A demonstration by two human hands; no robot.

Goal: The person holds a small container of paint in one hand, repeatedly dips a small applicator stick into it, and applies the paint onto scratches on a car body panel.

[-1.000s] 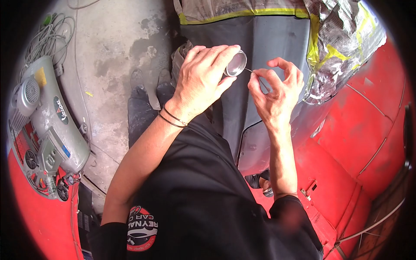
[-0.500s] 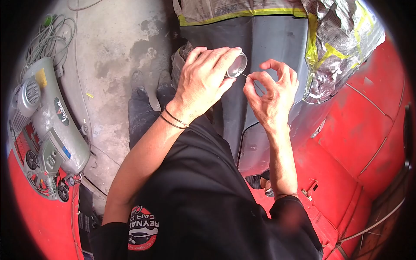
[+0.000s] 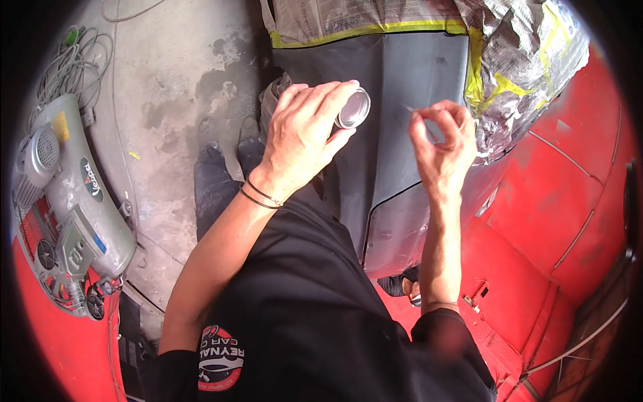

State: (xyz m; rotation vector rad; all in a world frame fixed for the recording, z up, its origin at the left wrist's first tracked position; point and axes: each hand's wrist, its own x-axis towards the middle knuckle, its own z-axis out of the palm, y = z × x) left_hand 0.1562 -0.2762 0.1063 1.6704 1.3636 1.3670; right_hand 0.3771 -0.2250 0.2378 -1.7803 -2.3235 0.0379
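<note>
My left hand point(image 3: 301, 130) is wrapped round a small round metallic-looking cup point(image 3: 355, 110), tilted so that its mouth faces right; its contents are hard to make out. To the right of the cup, my right hand point(image 3: 450, 144) pinches a thin stick-like piece point(image 3: 408, 108) between thumb and forefinger; its tip points up and left, apart from the cup, and the rest is hidden by the fingers. Beneath both hands lies a dull grey car body panel point(image 3: 422, 80).
Masking paper point(image 3: 375, 15) edged with yellow tape point(image 3: 335, 39) covers the area beyond the panel. Crinkled, shiny sheeting point(image 3: 512, 74) wraps the far right corner. A grey air compressor point(image 3: 100, 194) stands at left, by coiled cables point(image 3: 74, 63). Red surfaces point(image 3: 569, 181) lie to the right.
My right hand has drawn away to the right, taking the thin piece from the cup's mouth. My left hand and the cup have shifted slightly left and down in view.
</note>
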